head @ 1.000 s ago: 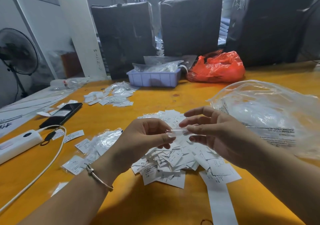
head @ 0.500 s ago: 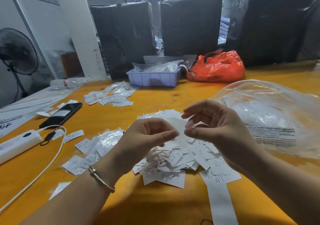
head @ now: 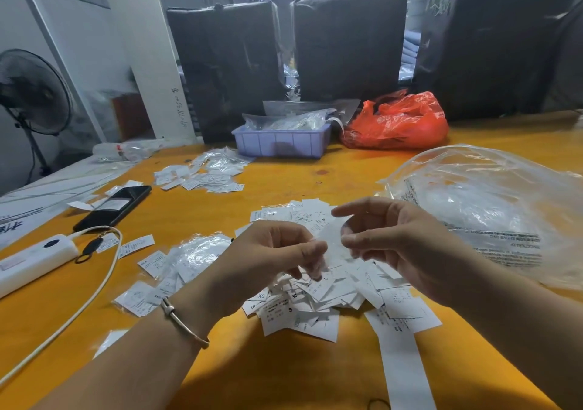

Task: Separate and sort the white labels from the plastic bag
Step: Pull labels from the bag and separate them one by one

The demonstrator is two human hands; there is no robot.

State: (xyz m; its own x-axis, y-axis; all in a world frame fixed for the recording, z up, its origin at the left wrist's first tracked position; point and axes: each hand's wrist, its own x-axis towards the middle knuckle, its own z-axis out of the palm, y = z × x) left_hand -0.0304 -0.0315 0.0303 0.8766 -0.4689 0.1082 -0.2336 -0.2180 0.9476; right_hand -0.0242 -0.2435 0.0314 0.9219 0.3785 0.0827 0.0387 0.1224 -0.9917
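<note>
Nearest edge: a long white paper strip (head: 405, 368) runs off the near side of the orange table (head: 220, 375), right of centre. A white cable (head: 79, 311) crosses the near left, leading toward a white power bank (head: 30, 261).

Mid-table: the loose pile of white labels (head: 303, 299) lies under both hands, size letters (XS, S, M, L) legible on several. Left hand (head: 268, 264), bracelet (head: 183, 321) on the wrist, is curled, thumb against fingertips, pinching a label that is blurred. Right hand (head: 400, 248) pinches the same blurred white piece (head: 331, 239) between thumb and bent fingers, index finger extended toward the left. The hands hide the middle of the pile.

Left of the pile: small clear packets (head: 192, 258) with labels inside, single labels scattered around them. Farther left, a black phone (head: 115, 206).

Right: a large clear plastic bag (head: 492, 207), printed text on it, crumpled and puffed; contents cannot be made out.

Far: a second group of labels and packets (head: 205, 174); a lavender bin (head: 280, 141) holding clear bags; an orange-red plastic bag (head: 397, 122) beside it on the right. Behind the table, dark wrapped bundles (head: 347, 43); a fan (head: 31, 94) at far left.

Versus half a second earlier: hands are slightly farther apart, the left thumb is lower, and the right index finger has straightened.
</note>
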